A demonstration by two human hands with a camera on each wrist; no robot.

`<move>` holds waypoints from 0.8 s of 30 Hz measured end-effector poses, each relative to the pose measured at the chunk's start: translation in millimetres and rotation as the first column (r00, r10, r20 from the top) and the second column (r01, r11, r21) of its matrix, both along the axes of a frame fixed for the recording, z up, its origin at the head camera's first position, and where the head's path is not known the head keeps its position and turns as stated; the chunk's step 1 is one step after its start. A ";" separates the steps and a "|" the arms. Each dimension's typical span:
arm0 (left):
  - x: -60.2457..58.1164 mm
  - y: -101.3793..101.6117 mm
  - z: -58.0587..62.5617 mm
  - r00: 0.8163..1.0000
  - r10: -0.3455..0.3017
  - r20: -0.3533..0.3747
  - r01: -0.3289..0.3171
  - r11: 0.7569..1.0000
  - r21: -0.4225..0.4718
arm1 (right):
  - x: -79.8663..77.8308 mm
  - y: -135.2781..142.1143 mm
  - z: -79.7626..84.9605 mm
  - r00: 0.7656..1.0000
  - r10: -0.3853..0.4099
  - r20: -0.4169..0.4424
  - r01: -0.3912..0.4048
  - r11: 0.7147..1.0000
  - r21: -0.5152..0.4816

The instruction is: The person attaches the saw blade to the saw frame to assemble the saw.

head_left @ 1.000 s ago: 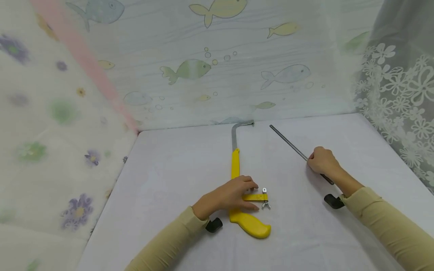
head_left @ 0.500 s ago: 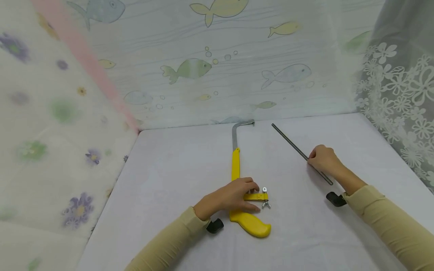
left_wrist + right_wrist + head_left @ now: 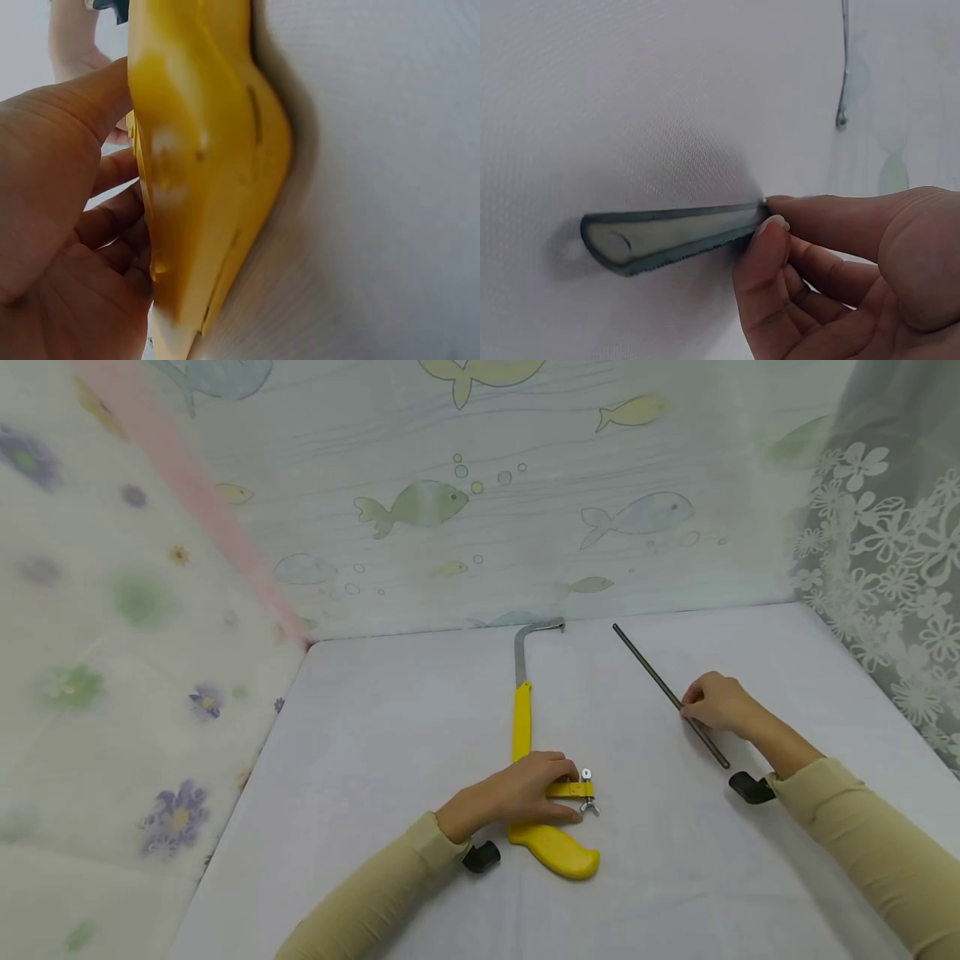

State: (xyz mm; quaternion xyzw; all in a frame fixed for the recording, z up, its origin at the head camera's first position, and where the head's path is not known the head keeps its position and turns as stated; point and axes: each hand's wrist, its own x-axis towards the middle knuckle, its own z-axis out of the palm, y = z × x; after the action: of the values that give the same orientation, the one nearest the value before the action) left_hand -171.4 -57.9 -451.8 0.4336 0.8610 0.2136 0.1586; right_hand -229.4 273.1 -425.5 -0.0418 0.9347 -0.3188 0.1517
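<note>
A hacksaw frame [image 3: 522, 718] with a yellow handle [image 3: 558, 853] and a bent metal front end lies on the white table. My left hand [image 3: 517, 792] grips its yellow part just ahead of the handle, thumb and fingers on either side of the short arm with a wing nut [image 3: 589, 807]. The left wrist view shows the yellow handle [image 3: 202, 165] up close beside the curled fingers. My right hand [image 3: 720, 703] pinches a hacksaw blade [image 3: 651, 672] between thumb and fingertips, to the right of the frame. A hole and a toothed edge show on the blade [image 3: 667, 236] in the right wrist view.
The white-covered table [image 3: 390, 710] ends at a fish-print curtain [image 3: 420, 560] behind. Floral cloth [image 3: 135, 693] hangs on the left, and lace [image 3: 900, 577] on the right. Black wrist mounts [image 3: 750, 787] sit below both wrists.
My right hand has moved slightly right and away from me, and the blade has swung to a steeper slant. The left hand has slid a little right; the hacksaw frame lies about where it was.
</note>
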 end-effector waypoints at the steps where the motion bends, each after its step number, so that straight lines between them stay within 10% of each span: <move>1: 0.1 0.4 -0.1 1.000 0.000 0.002 0.000 1.000 0.003 | 0.1 0.5 -0.3 1.000 -0.001 0.008 0.001 1.000 -0.008; 24: -3.4 -0.7 -4.8 0.998 -0.045 0.032 0.043 0.997 0.056 | 12.5 -8.7 12.8 0.997 0.038 0.065 -0.026 0.985 -0.172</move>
State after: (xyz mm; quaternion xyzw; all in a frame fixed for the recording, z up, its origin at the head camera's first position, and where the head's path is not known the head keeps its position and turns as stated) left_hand -174.8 -58.6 -456.7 0.4529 0.8423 0.2411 0.1654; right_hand -216.9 264.4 -412.7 -0.0588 0.8973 -0.3966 0.1844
